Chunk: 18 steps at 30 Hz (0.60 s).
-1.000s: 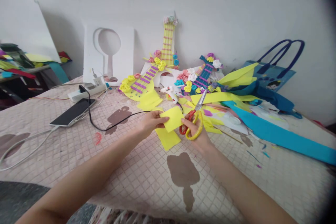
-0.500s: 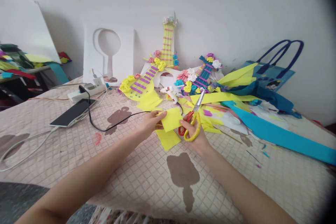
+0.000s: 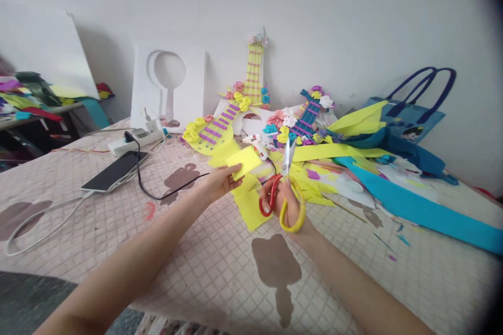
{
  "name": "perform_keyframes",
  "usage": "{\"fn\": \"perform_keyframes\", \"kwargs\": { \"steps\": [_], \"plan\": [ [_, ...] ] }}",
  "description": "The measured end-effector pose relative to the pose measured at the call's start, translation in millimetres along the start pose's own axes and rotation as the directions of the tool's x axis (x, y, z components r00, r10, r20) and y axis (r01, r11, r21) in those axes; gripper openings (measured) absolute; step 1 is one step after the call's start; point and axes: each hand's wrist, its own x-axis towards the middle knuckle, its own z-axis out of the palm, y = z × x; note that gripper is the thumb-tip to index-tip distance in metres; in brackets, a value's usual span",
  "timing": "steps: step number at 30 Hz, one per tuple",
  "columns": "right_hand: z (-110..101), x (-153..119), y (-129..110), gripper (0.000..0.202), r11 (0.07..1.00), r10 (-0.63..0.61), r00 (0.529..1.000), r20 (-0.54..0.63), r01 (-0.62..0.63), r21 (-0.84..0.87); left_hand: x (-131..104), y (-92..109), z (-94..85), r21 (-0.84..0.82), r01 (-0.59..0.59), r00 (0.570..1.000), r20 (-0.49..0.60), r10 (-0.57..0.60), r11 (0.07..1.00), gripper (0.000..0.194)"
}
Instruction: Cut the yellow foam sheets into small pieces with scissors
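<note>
My left hand (image 3: pixel 225 182) pinches a small yellow paper square (image 3: pixel 244 161) near the middle of the table. Under and just below it lies another yellow paper piece (image 3: pixel 252 209), flat on the cloth. To the right, my right hand (image 3: pixel 283 200) holds scissors (image 3: pixel 288 159) with one red and one yellow handle. Their blades point away from me and look slightly parted. The scissors and the paper square are apart. A white glue gun (image 3: pixel 256 145) lies just beyond the square.
Flower-trimmed paper guitars (image 3: pixel 220 125) and a white cut-out board (image 3: pixel 194 89) stand at the back. A power strip (image 3: pixel 137 140) and tablet (image 3: pixel 113 171) with cables lie left. Blue paper (image 3: pixel 416 209), yellow scraps (image 3: pixel 314 183) and a blue bag (image 3: pixel 424 123) are right.
My right hand has let go of the yellow square and moved down, turning the scissors more upright and parting their blades. My left hand has shifted slightly left with the square.
</note>
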Motion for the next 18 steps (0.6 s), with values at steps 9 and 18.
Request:
{"fn": "perform_keyframes", "kwargs": {
  "steps": [9,18],
  "plan": [
    [9,-16,7,0.059,0.937,0.311,0.871,0.379,-0.348,0.029,6,16,-10.4,-0.070,-0.017,0.999,-0.048,0.014,0.997,0.009],
    [11,-17,7,0.058,0.921,0.345,0.858,0.379,-0.387,0.037,4,23,-11.3,-0.079,-0.056,0.995,-0.086,0.049,0.995,0.012]
  ]
}}
